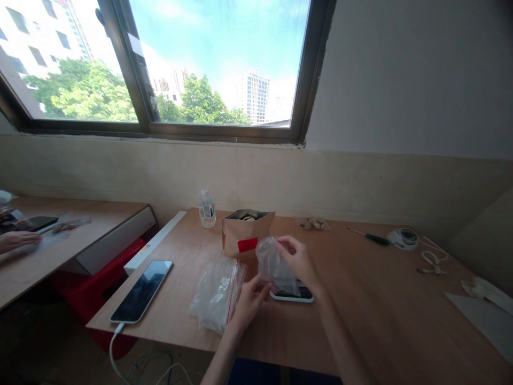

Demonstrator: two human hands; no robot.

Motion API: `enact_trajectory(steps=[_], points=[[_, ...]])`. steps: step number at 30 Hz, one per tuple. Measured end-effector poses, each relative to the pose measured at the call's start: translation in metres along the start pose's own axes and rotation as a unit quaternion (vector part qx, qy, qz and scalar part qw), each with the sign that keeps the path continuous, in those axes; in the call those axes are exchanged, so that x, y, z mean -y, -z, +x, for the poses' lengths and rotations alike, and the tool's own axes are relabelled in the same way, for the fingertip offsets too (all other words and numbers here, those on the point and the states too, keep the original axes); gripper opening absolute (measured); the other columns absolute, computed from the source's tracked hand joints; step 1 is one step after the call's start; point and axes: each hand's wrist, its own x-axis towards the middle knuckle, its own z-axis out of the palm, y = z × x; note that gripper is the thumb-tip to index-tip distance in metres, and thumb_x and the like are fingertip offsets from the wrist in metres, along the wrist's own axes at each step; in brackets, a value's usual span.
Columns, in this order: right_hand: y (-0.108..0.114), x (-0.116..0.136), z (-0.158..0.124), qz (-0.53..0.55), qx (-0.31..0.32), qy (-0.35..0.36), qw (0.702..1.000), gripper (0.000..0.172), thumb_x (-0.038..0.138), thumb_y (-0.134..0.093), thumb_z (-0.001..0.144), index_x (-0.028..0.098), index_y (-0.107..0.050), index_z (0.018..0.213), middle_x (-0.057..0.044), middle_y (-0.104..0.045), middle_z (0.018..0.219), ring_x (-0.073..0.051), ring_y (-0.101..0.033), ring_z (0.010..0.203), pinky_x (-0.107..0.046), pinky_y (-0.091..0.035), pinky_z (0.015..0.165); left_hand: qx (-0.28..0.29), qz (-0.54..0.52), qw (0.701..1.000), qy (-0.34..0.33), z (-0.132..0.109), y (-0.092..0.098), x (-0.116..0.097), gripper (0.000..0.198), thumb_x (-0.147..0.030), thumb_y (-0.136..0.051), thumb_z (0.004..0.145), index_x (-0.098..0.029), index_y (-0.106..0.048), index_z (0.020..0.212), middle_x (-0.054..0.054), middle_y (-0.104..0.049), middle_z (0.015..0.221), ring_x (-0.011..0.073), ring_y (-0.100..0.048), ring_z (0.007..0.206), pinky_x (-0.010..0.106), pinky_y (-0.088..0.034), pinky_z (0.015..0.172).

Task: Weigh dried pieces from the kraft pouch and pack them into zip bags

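Observation:
Between my two hands is a clear plastic bag (276,270), pinched by its edges above the table. My left hand (251,299) grips its lower left side, fingers closed. Its upper edge is held by my right hand (297,259), thumb and fingers pressed together. Beneath the bag lies a phone (302,294), partly covered. To the left of my left hand is a pile of clear zip bags (216,294) with a red seal line. Just behind stands an open brown paper pouch (240,232) with a red label; its contents barely show.
A charging phone (142,291) lies at the left table edge, near a water bottle (207,208). Farther back are a small bag of brown pieces (312,223), a screwdriver (371,237) and a white dome camera (403,238) with cable. Another person's hand (18,241) rests at the neighbouring table.

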Motion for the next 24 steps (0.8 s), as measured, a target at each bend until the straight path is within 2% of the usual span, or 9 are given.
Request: enact_trajectory(steps=[3,6,9,12,15,18,21,24], points=[[0.011,-0.001,0.005,0.057,-0.064,-0.018,0.996,0.035,0.049,-0.057,0.078,0.016,-0.062,0.085,-0.006,-0.066,0.075,-0.018,-0.060,0.066,-0.028,-0.047,0.060,0.027,0.020,0.999,-0.001,-0.005,-0.003,-0.011,0.026,-0.043,-0.056,0.080,-0.018,-0.064,0.082,0.004,-0.067,0.072,0.0153,-0.059,0.060,0.023,-0.044,0.058],[0.016,0.003,0.001,0.085,-0.083,-0.014,0.993,0.036,0.051,-0.056,0.079,0.016,-0.062,0.087,-0.005,-0.065,0.072,-0.016,-0.057,0.060,-0.026,-0.045,0.057,0.048,0.019,0.999,-0.013,-0.010,-0.001,-0.027,0.026,-0.042,-0.057,0.080,-0.019,-0.067,0.087,0.006,-0.069,0.086,0.0199,-0.062,0.082,0.026,-0.046,0.073],[0.012,0.009,-0.009,0.074,-0.057,0.000,0.996,0.036,0.051,-0.049,0.083,0.018,-0.062,0.086,-0.002,-0.063,0.069,-0.014,-0.053,0.056,-0.024,-0.042,0.054,-0.002,-0.053,0.999,-0.008,-0.010,0.001,-0.038,0.038,-0.048,-0.050,0.083,-0.019,-0.064,0.103,0.008,-0.066,0.104,0.0225,-0.060,0.097,0.030,-0.045,0.084],[0.000,0.014,-0.020,0.033,-0.026,0.011,0.999,0.036,0.051,-0.046,0.085,0.019,-0.063,0.083,-0.002,-0.063,0.067,-0.014,-0.053,0.056,-0.024,-0.041,0.054,-0.090,-0.120,0.989,0.012,-0.004,-0.001,-0.046,0.044,-0.052,-0.042,0.084,-0.018,-0.061,0.104,0.009,-0.065,0.104,0.0215,-0.060,0.091,0.030,-0.047,0.078],[-0.015,0.014,-0.029,-0.001,-0.005,0.017,1.000,0.036,0.050,-0.044,0.086,0.020,-0.064,0.081,-0.002,-0.064,0.069,-0.016,-0.057,0.059,-0.025,-0.042,0.055,-0.160,-0.108,0.981,0.007,0.002,-0.004,-0.052,0.032,-0.046,-0.052,0.082,-0.017,-0.061,0.094,0.006,-0.065,0.094,0.0184,-0.059,0.085,0.026,-0.046,0.074],[-0.026,0.009,-0.034,0.026,-0.052,-0.010,0.998,0.036,0.051,-0.044,0.085,0.020,-0.063,0.083,-0.004,-0.066,0.071,-0.018,-0.060,0.061,-0.026,-0.044,0.056,-0.220,-0.080,0.972,-0.011,0.004,-0.004,-0.056,0.027,-0.044,-0.056,0.080,-0.017,-0.058,0.084,0.002,-0.061,0.078,0.0139,-0.056,0.071,0.022,-0.044,0.067],[-0.033,0.001,-0.038,0.085,-0.084,-0.067,0.991,0.041,0.055,-0.044,0.084,0.019,-0.063,0.089,-0.004,-0.064,0.063,-0.019,-0.059,0.055,-0.027,-0.043,0.048,-0.242,-0.026,0.970,-0.024,0.004,0.003,-0.058,0.027,-0.044,-0.057,0.079,-0.017,-0.057,0.078,-0.001,-0.055,0.065,0.0116,-0.050,0.060,0.021,-0.041,0.059],[-0.036,-0.011,-0.039,0.120,-0.064,-0.093,0.986,0.045,0.060,-0.048,0.079,0.017,-0.063,0.085,-0.003,-0.062,0.058,-0.017,-0.055,0.046,-0.025,-0.040,0.041,-0.226,0.021,0.974,-0.017,0.008,0.020,-0.058,0.029,-0.046,-0.059,0.076,-0.017,-0.058,0.076,-0.001,-0.055,0.061,0.0125,-0.051,0.058,0.021,-0.040,0.055]])
